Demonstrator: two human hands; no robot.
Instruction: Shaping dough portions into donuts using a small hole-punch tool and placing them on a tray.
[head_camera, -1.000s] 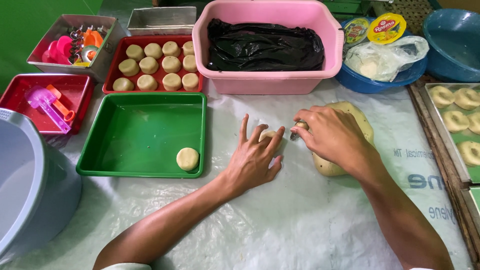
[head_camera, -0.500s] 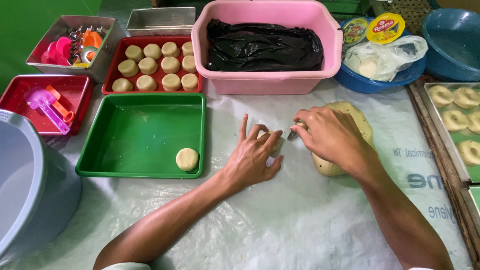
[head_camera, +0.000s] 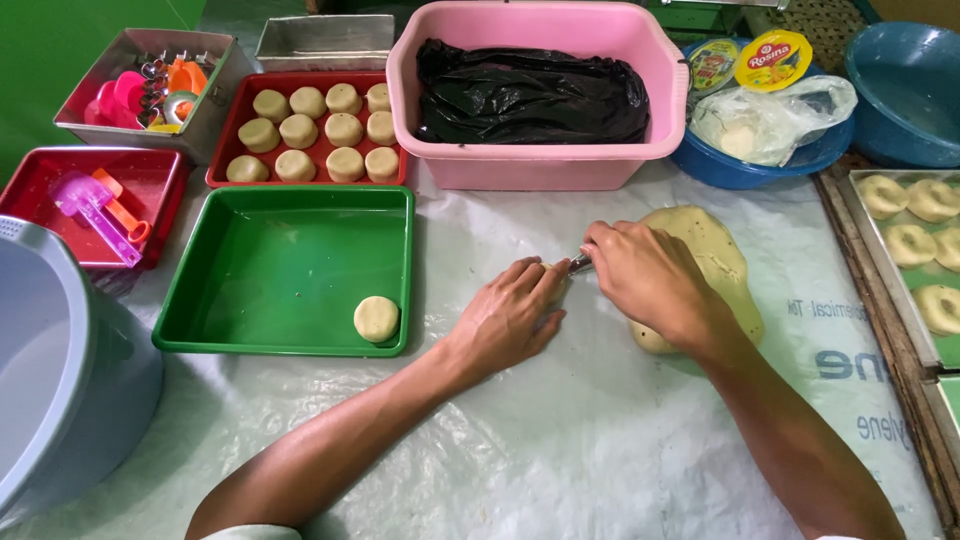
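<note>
The left hand (head_camera: 510, 320) lies flat on the white plastic-covered surface (head_camera: 560, 440), its fingers loosely open and the fingertips touching a small piece of pale dough that is mostly hidden. The right hand (head_camera: 650, 280) has its fingers closed around a small metal tool (head_camera: 580, 263), just beside the left fingertips. It rests over the flattened sheet of beige dough (head_camera: 715, 260). To the left, the square green plastic tray (head_camera: 270, 290) holds one round dough disc (head_camera: 376, 318).
</note>
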